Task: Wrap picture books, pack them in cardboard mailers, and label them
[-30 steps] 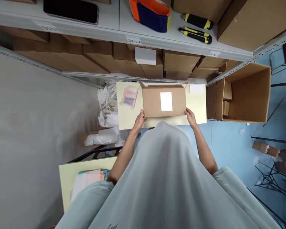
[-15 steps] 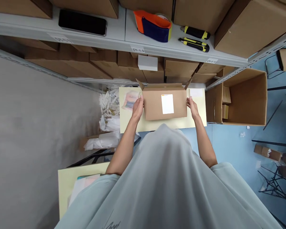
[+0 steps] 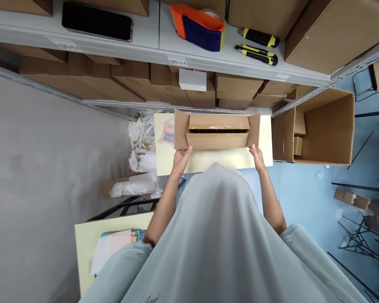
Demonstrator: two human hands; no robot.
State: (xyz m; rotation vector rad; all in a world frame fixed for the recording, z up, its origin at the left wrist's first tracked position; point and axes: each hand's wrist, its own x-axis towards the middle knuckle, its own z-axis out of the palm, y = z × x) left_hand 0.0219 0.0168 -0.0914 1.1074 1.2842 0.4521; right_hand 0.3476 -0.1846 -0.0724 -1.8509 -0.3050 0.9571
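Note:
A brown cardboard box (image 3: 217,142) stands on the pale yellow table (image 3: 214,159) with its top facing me. Its two short flaps spread out to the sides, and the two long flaps lean inward with a narrow dark gap between them. At the near left corner my left hand (image 3: 180,160) grips the box, thumb against the left flap. My right hand (image 3: 257,158) holds the near right corner the same way. The fingers of both hands are partly hidden. A pinkish printed packet (image 3: 167,131) lies left of the box, partly covered by its flap.
Above the table runs a grey shelf (image 3: 145,44) with a phone (image 3: 97,22), an orange and blue tape dispenser (image 3: 198,27) and two utility knives (image 3: 258,45). A large open carton (image 3: 326,134) is at the right. Crumpled white packing material (image 3: 142,141) lies at the left.
The box has turned from showing its labelled side to showing its flapped top. Both hands have shifted down toward me, staying on its left and right ends.

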